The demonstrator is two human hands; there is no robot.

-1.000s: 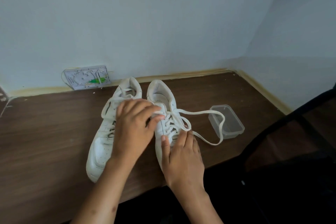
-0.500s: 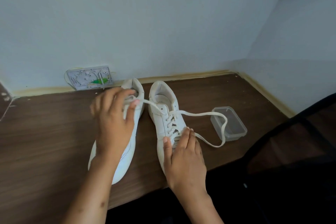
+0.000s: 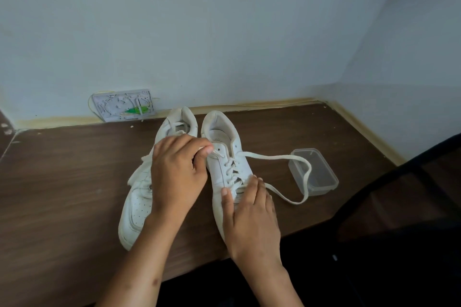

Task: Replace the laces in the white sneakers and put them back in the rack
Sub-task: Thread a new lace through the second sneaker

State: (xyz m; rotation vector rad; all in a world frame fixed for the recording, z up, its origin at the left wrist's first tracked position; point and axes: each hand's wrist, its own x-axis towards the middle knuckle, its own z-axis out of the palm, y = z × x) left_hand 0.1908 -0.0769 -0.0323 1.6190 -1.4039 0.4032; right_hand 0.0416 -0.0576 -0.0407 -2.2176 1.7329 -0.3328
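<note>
— Where are the sneakers?

— Side by side on the brown wooden desk, heels to the wall, toes toward me. The right sneaker is the one I'm working on; the left sneaker lies just beside it, touching or nearly so.

— And your hands?

— My left hand reaches across the left sneaker, fingers curled, thumb and forefinger pinched together on the white lace end at the top eyelet of the right shoe. My right hand lies over the toe half of that shoe, fingers fairly straight and close together, pressing down on it, thumb along the inner side.

— Where does the lace run?

— It's crossed through the eyelets, then one long loose end swings out to the right, over the clear plastic container, and loops back to my right fingertips.

— Any brand or writing?

— A faint stamp on the insole, too blurred to read.

— What else is around?

— A small panel with a green spot against the wall, and a dark chair at right, covering the desk's near corner.
</note>
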